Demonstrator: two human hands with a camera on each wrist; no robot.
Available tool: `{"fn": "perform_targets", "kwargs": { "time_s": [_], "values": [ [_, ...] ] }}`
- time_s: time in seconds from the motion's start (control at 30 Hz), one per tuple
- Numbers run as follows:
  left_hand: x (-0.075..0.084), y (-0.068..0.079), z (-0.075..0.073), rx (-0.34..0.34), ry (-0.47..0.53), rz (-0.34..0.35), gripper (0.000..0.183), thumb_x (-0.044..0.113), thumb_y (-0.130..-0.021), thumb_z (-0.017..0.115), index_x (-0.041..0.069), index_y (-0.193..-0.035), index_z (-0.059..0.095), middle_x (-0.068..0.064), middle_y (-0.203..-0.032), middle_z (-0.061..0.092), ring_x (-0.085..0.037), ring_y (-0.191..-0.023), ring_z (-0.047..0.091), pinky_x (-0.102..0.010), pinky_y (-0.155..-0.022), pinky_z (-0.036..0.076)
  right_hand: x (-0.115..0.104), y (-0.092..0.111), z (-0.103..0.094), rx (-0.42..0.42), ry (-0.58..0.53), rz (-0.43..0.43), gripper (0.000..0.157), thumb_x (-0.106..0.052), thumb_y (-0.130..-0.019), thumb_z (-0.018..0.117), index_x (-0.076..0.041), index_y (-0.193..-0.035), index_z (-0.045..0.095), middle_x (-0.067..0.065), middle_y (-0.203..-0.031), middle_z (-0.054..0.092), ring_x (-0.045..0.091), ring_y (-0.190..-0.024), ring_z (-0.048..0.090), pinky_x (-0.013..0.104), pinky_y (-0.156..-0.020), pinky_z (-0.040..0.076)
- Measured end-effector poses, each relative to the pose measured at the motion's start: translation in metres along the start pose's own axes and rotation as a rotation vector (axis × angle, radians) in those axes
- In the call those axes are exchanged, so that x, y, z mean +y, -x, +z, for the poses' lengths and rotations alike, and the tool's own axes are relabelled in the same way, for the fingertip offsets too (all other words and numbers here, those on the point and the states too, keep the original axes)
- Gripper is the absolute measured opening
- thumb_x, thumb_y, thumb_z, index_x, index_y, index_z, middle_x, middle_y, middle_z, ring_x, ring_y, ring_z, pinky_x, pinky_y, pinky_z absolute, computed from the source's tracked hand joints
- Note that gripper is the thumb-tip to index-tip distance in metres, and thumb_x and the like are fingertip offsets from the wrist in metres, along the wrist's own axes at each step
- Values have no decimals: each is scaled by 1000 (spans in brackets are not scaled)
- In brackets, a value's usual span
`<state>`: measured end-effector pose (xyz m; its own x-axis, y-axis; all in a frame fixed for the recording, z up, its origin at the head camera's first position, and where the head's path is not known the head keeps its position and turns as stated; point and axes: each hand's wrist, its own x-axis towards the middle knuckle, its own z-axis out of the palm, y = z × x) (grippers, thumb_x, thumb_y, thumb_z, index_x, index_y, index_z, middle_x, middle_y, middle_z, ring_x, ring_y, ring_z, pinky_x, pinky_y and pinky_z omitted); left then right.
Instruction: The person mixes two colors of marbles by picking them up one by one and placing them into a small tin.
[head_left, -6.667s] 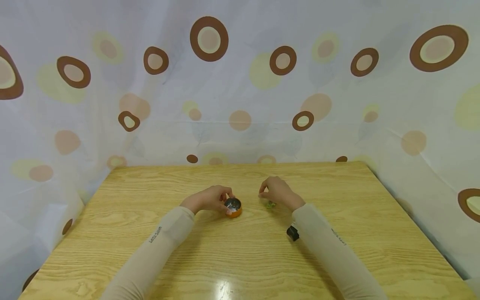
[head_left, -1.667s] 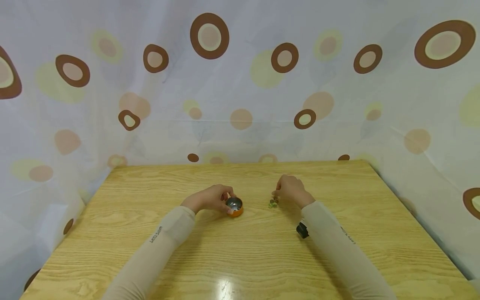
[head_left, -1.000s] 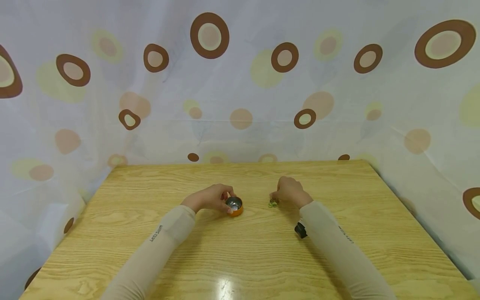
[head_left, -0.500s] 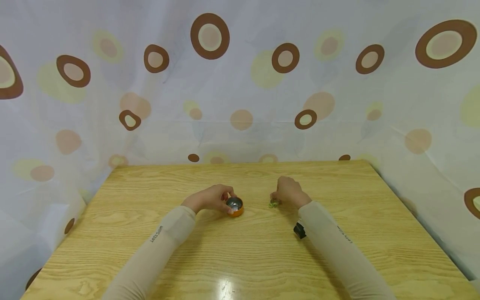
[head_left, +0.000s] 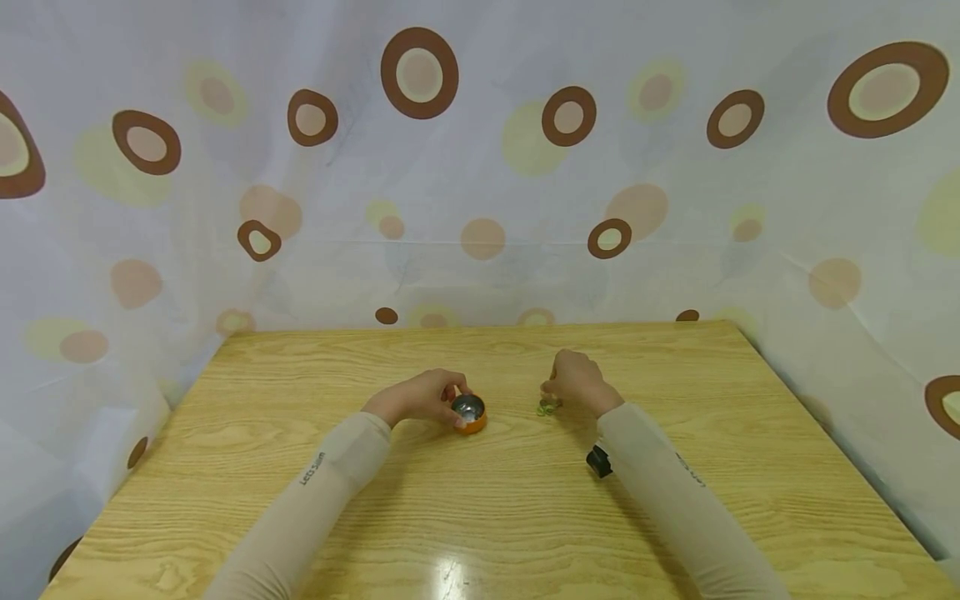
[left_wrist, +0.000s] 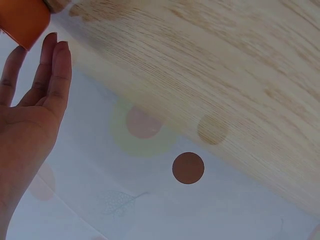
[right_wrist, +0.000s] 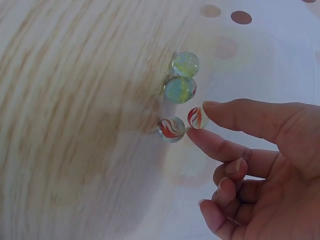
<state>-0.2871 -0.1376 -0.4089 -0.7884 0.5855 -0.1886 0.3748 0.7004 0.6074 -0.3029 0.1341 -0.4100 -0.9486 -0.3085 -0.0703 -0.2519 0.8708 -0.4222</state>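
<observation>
Right, the biggest thing first: a pale sheet point(head_left: 480, 167) printed with brown rings and soft blobs stands behind and along both sides of the wooden table point(head_left: 510, 492). Two cream sleeves reach across that table, the left sleeve point(head_left: 315, 483) carrying dark lettering that only the head view catches. At their ends, the left hand point(head_left: 420, 396) holds the orange bowl point(head_left: 471, 427), thumb and fingers at the rim, while the right hand point(head_left: 577, 382) pinches, thumb against forefinger. A black object point(head_left: 599, 461) sits by the right cuff, again for the head view alone. Down to the bowl, upright on the table near its middle: from the head we look into a dark, shiny inside with glints too small to read, but the left wrist shows just orange outer wall and fingers below it. And now the smallest! A mere greenish speckle from the head becomes marbles in the right wrist view: an upper green marble point(right_wrist: 185, 64), a lower green marble point(right_wrist: 179, 90) close beside it, a red-swirled marble point(right_wrist: 171, 129) near them, and, between thumb and fingertip, a red-striped marble point(right_wrist: 198, 118).
</observation>
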Motion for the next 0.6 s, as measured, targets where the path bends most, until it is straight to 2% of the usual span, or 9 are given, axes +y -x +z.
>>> {"fn": "perform_targets", "kwargs": {
  "time_s": [0.17, 0.3, 0.43, 0.5, 0.6],
  "values": [
    [-1, 0, 1, -2, 3, -1, 36, 20, -80, 81, 12, -110, 62, -6, -94, 56, -18, -83, 52, -31, -75, 44, -2, 2, -1, 19, -15, -31, 54, -10, -87, 69, -16, -42, 40, -9, -40, 24, 5, -40, 16, 20, -42, 18],
    [-2, -1, 1, -1, 5, -3, 36, 19, -80, 80, 12, -110, 62, -6, -94, 56, -18, -83, 52, -31, -75, 45, -3, 2, -1, 31, -39, -48, 47, -10, -87, 69, -11, -45, 50, -9, -40, 28, 5, -39, 19, 19, -41, 19],
    [-2, -2, 1, 0, 5, -4, 36, 19, -80, 80, 12, -109, 62, -6, -94, 56, -18, -83, 52, -31, -75, 44, -5, 2, -1, 42, -46, -53, 35, -11, -88, 69, -2, -54, 63, -6, -41, 35, 5, -38, 23, 21, -42, 23],
    [-2, -2, 1, 1, 4, -4, 35, 19, -80, 81, 12, -109, 62, -6, -94, 56, -18, -83, 52, -31, -75, 44, -7, 3, -2, 48, -43, -51, 27, -12, -88, 69, 1, -64, 69, -3, -44, 47, 6, -38, 30, 22, -45, 32],
    [-2, -1, 1, 1, 2, -1, 36, 19, -80, 81, 12, -109, 62, -5, -94, 56, -18, -84, 52, -31, -75, 44, -10, 4, -2, 49, -38, -44, 18, -13, -88, 69, 1, -77, 72, 3, -59, 63, 9, -42, 46, 30, -56, 46]
  ]
}}
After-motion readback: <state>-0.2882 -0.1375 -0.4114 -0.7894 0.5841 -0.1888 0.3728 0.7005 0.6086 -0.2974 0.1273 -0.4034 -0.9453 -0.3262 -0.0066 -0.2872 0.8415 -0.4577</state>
